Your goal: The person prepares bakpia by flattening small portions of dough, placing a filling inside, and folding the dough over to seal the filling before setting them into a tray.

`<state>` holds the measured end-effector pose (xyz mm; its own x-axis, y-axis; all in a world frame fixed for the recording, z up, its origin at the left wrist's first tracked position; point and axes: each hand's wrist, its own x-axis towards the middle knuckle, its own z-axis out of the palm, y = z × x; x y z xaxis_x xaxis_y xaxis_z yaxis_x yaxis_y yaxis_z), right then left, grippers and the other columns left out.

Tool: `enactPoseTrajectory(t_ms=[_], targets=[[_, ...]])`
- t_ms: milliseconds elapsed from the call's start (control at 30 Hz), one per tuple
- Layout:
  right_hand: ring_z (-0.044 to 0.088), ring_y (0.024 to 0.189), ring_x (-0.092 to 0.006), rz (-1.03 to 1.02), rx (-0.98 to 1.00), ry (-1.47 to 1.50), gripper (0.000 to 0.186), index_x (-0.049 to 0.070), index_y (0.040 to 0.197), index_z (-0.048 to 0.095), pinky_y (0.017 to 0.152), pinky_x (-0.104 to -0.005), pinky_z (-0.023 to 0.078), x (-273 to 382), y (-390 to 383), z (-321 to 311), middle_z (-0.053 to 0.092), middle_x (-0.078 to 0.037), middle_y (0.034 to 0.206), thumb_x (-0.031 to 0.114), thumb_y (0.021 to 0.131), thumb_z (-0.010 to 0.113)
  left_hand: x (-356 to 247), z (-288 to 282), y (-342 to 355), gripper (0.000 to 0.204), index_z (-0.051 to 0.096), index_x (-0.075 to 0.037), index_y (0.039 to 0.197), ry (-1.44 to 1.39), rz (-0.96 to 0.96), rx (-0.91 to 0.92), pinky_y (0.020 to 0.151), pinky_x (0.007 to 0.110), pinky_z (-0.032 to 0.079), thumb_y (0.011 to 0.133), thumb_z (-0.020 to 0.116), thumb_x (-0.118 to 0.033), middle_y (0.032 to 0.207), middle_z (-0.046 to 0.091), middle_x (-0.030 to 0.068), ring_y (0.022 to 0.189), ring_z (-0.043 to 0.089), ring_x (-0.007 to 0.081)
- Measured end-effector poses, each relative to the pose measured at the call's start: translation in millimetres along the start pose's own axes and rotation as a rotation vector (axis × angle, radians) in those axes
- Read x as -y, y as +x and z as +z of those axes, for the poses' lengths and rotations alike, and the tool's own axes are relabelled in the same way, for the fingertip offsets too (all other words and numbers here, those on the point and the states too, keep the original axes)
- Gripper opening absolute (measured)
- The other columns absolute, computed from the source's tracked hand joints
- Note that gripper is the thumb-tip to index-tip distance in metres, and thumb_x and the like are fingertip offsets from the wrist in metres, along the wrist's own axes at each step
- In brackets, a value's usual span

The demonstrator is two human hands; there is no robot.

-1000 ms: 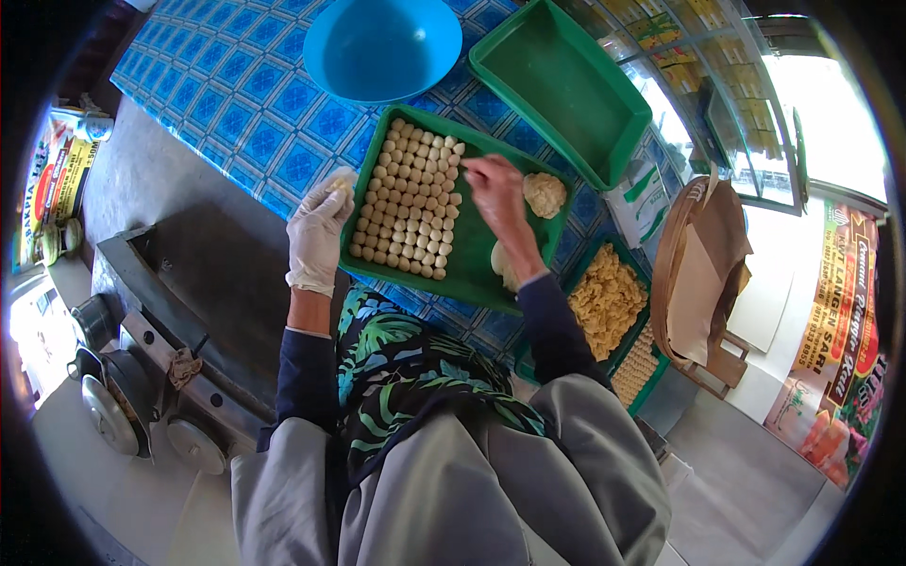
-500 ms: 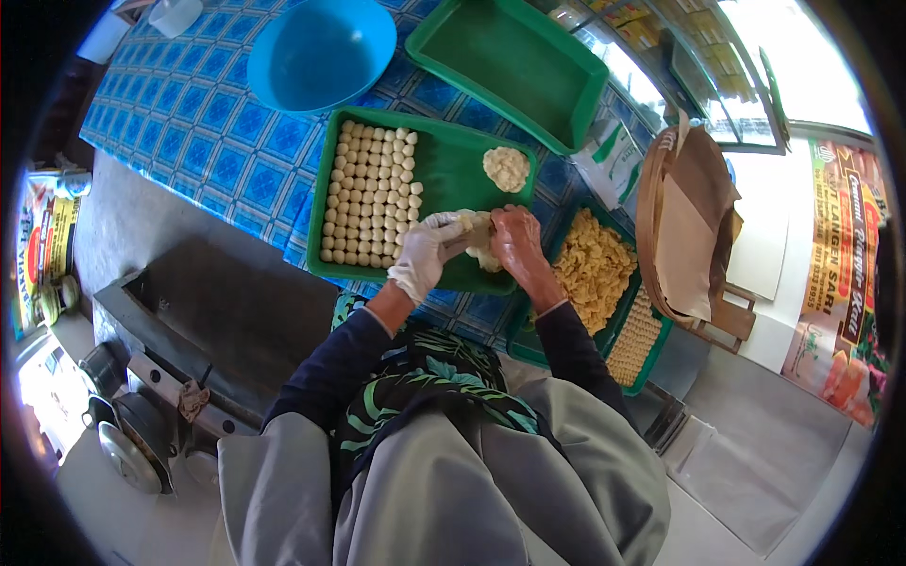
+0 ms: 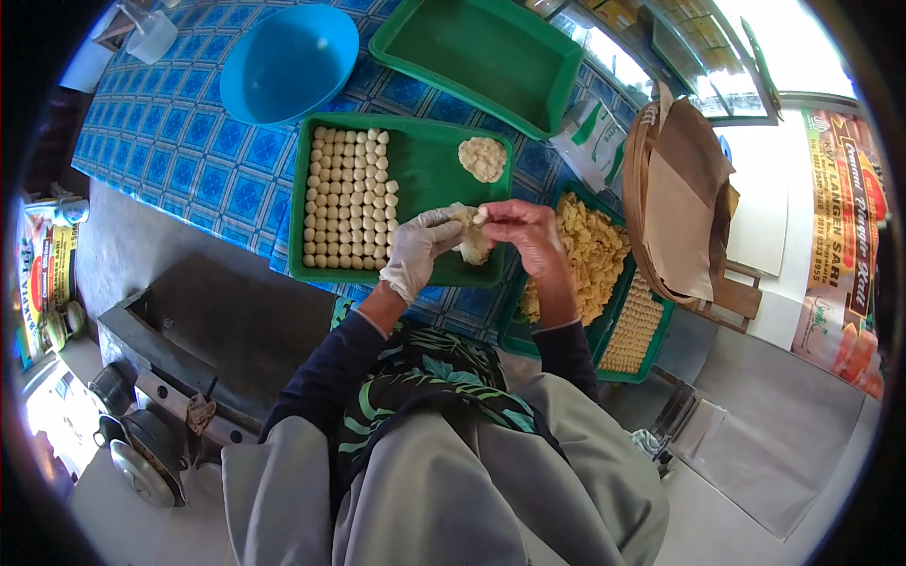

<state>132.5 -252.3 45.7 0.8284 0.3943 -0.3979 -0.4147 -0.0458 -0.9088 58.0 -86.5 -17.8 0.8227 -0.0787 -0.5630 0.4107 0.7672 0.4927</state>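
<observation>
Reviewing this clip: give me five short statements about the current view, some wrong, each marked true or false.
1. The left hand is gloved. True.
2. The right hand is gloved too. False: it is bare.
3. The left hand holds pale dough. True.
4. The balls stand at the right end of their tray. False: they stand at its left end.
5. The bowl beyond the tray is blue. True.

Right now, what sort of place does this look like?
Probably a food workshop: a green tray holds rows of pale dough-like balls, a blue bowl stands beyond it, and dark pots sit lower left.
</observation>
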Motion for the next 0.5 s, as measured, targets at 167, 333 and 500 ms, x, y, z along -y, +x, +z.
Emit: enactPoseTrajectory(t_ms=[167, 333, 500], targets=[[0.060, 0.060, -0.0110, 0.106, 0.027, -0.030, 0.016, -0.004, 0.094, 0.068, 0.054, -0.0239, 0.048, -10, 10, 14, 0.068, -0.008, 0.078, 0.001, 0.079, 0.071, -16, 2, -11, 0.027, 0.060, 0.003, 0.114, 0.146, 0.136, 0.003, 0.082, 0.030, 0.054, 0.088, 0.063, -0.002, 0.106, 0.065, 0.0100, 0.093, 0.065, 0.0170], [0.061, 0.059, -0.0122, 0.108, 0.022, -0.159, 0.016, -0.003, 0.093, 0.068, 0.055, -0.0252, 0.050, -19, 21, 20, 0.067, -0.007, 0.077, 0.003, 0.079, 0.071, -21, -3, -13, 0.025, 0.060, 0.005, 0.112, 0.134, 0.119, 0.062, 0.084, 0.030, 0.055, 0.087, 0.062, -0.001, 0.106, 0.065, 0.0113, 0.093, 0.066, 0.0195], [0.064, 0.067, -0.0135, 0.209, 0.009, -0.074, 0.016, -0.003, 0.089, 0.068, 0.055, -0.0254, 0.051, -16, 23, 26, 0.067, -0.008, 0.078, -0.001, 0.075, 0.073, -21, -8, -14, 0.023, 0.061, 0.005, 0.110, 0.077, 0.090, 0.072, 0.084, 0.030, 0.055, 0.088, 0.063, -0.002, 0.103, 0.066, 0.0118, 0.092, 0.066, 0.0206]])
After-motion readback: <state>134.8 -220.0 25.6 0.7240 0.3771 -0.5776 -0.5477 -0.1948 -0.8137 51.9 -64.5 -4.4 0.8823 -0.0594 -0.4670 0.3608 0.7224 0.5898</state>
